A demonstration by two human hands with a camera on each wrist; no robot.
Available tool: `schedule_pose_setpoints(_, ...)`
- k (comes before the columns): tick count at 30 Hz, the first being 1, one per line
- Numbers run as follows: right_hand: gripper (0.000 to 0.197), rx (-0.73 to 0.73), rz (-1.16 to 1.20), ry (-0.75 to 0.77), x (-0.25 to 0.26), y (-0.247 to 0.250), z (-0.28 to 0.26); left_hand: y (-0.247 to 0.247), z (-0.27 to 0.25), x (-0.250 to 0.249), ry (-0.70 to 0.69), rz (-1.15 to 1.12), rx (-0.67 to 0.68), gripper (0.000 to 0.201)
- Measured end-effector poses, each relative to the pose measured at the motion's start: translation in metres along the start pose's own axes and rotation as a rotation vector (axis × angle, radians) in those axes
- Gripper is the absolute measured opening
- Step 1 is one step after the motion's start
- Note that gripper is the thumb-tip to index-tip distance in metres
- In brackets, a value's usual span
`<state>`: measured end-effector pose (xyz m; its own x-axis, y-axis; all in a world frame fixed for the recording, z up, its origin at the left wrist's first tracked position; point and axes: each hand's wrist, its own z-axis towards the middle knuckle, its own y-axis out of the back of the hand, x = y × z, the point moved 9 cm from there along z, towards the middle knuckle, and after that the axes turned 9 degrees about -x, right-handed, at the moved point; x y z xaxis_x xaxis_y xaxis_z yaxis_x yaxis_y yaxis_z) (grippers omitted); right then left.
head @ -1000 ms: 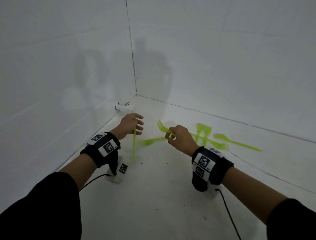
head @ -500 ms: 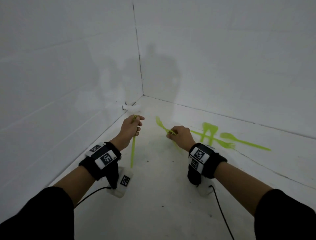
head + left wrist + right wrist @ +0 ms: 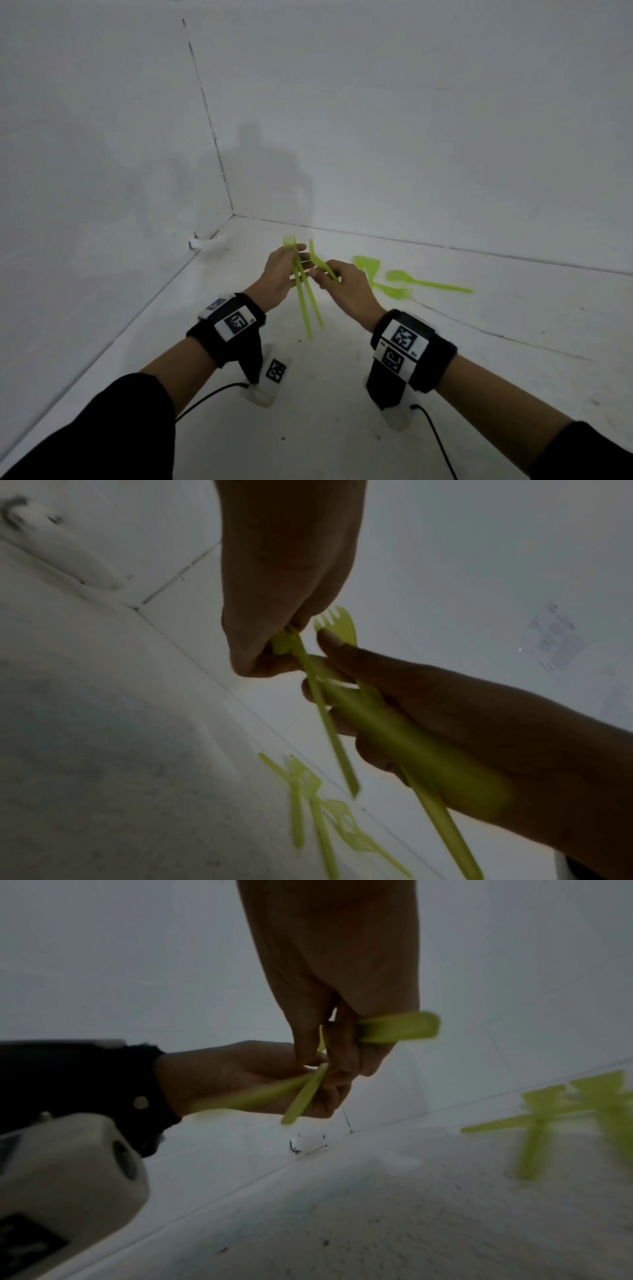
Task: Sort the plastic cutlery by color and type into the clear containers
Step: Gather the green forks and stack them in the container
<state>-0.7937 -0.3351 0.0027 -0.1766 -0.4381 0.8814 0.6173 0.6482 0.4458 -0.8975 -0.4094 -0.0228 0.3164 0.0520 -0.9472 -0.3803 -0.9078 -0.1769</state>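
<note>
Your left hand (image 3: 282, 270) fingers grip two green forks (image 3: 301, 294), handles hanging toward 6 o'clock. Your right hand (image 3: 342, 284) pinches a third fork (image 3: 320, 262), its handle hidden behind the fingers. Loose forks (image 3: 394, 284) lie on the surface at 2 o'clock, blurred in both wrist views.

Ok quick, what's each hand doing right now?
Left hand: gripping lime-green plastic forks, tines up.
Right hand: pinching one lime-green plastic fork.
</note>
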Motion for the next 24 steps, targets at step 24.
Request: schedule_pose_setpoints(24,0.024,-0.220,-0.181,-0.276,-0.127,0.139,0.035,-0.094,0.001,-0.008,-0.167,0.447,0.233,0.016)
